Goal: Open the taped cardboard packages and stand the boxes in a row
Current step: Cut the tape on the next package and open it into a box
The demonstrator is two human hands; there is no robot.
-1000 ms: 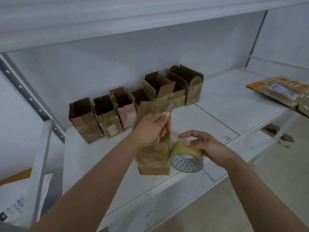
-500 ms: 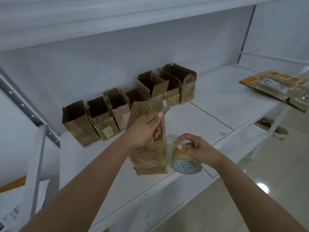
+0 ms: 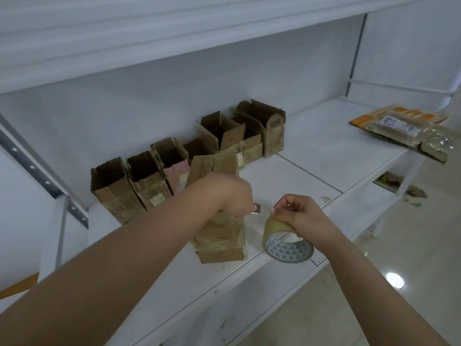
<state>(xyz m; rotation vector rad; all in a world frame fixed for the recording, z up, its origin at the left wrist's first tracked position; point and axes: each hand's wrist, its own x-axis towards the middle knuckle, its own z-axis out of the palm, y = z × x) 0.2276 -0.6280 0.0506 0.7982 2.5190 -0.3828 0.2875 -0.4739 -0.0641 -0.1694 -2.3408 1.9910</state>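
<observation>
A tall taped cardboard box (image 3: 219, 236) stands near the shelf's front edge, its top flaps up. My left hand (image 3: 232, 196) is in front of the box's middle and pinches a small metal blade (image 3: 257, 210) that points right. Just right of the box a roll of clear packing tape (image 3: 287, 245) stands on its edge on the shelf. My right hand (image 3: 299, 212) curls over the roll's top, fingertips pinching at the tape surface close to the blade. Several opened boxes (image 3: 149, 181) stand in a row along the back wall.
The white shelf (image 3: 324, 151) runs right to a pile of flattened packages (image 3: 404, 128) overhanging its far right edge. A slotted metal upright (image 3: 37, 176) slants at the left. Another shelf hangs overhead. Cardboard scraps lie on the floor at the right.
My left hand left the box's top flap and dropped lower with the blade, toward the roll. My right hand shifted up onto the roll's top. The view shifted a little.
</observation>
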